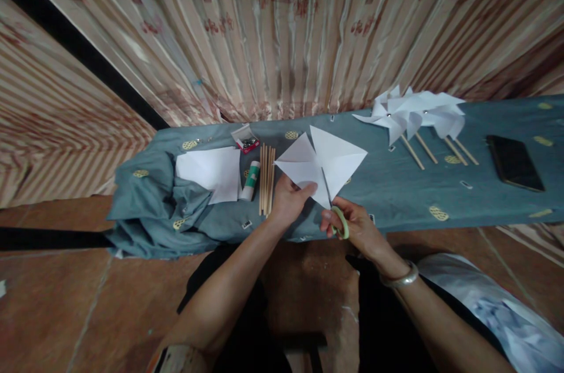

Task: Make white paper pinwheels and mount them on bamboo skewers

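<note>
My left hand [291,200] grips a white sheet of paper [341,155] by its lower left part, thumb on top. Creases cross the sheet, and slits run from its edges toward the middle. My right hand [352,223] is closed round the light green handles of a pair of scissors [341,223]. The scissor blades point up into the slit at the bottom corner of the paper, partly hidden by it. Just left of my left hand lie several wooden sticks [266,179] and a glue stick [250,181] with a green label.
A stack of white paper [211,170] lies at the left, below a small packet of metal pins [245,139]. Several paper pinwheels [418,114] on sticks lie at the right, beside a black phone [515,163]. A grey-green cloth [396,197] covers the narrow bench; a patterned curtain [286,38] hangs behind.
</note>
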`<control>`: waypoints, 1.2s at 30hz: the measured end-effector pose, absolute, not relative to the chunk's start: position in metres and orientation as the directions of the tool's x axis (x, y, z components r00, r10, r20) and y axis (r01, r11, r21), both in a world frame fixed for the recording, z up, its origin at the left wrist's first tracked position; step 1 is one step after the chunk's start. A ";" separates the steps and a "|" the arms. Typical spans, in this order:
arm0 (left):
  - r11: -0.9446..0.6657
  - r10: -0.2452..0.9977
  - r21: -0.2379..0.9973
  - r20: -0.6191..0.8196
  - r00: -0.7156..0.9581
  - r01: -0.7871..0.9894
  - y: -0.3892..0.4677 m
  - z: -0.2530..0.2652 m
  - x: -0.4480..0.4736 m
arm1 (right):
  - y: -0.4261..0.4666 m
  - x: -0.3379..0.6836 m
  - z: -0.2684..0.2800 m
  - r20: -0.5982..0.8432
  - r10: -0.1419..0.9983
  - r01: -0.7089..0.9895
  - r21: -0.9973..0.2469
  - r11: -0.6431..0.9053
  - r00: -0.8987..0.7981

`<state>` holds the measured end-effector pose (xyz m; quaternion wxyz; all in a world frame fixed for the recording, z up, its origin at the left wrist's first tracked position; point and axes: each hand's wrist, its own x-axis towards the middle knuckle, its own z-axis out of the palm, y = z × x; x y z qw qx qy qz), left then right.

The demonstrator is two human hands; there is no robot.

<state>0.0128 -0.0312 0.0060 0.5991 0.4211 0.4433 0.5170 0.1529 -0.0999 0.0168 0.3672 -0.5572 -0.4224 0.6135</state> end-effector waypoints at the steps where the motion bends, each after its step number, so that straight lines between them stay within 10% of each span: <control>1: 0.115 0.992 0.962 -0.100 0.074 -0.249 -0.031 0.006 0.013 | -0.100 0.153 0.017 -0.374 0.921 0.017 -0.927 -0.375 -0.107; 36: 0.106 0.994 0.959 -0.094 0.058 -0.264 -0.032 0.007 0.012 | -0.101 0.150 0.020 -0.394 0.914 0.037 -0.919 -0.393 -0.098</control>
